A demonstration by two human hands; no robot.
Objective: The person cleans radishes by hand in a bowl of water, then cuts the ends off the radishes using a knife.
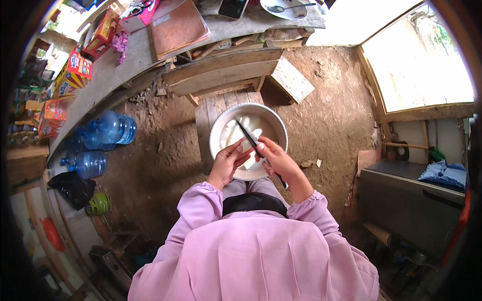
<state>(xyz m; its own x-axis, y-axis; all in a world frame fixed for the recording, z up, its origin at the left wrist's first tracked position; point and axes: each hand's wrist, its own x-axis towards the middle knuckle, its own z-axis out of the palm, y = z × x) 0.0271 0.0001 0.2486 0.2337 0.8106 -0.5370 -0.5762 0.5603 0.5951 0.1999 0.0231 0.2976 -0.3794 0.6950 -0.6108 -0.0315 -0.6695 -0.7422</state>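
A round metal basin (281,122) stands before me on a slatted wooden bench. In it lie several pale peeled pieces (244,122) in cloudy water; what food they are cannot be made out. My right hand (278,158) grips a knife (246,132) with a dark blade, which slants up and left over the basin. The end of its handle sticks out below my palm. Close beside the blade, my left hand (228,162) has its fingers bent around a small pale piece (246,144), mostly hidden by the fingers and knife. Both hands are above the basin's near side.
Beyond the basin stands a wooden bench with a backrest (226,75). A counter (141,47) bears snack boxes (73,73), a folder (179,28), scissors (141,6), a phone (232,8) and a plate with a spoon (284,9). Blue water jugs (113,128) lie left; a dark cabinet (406,207) stands right.
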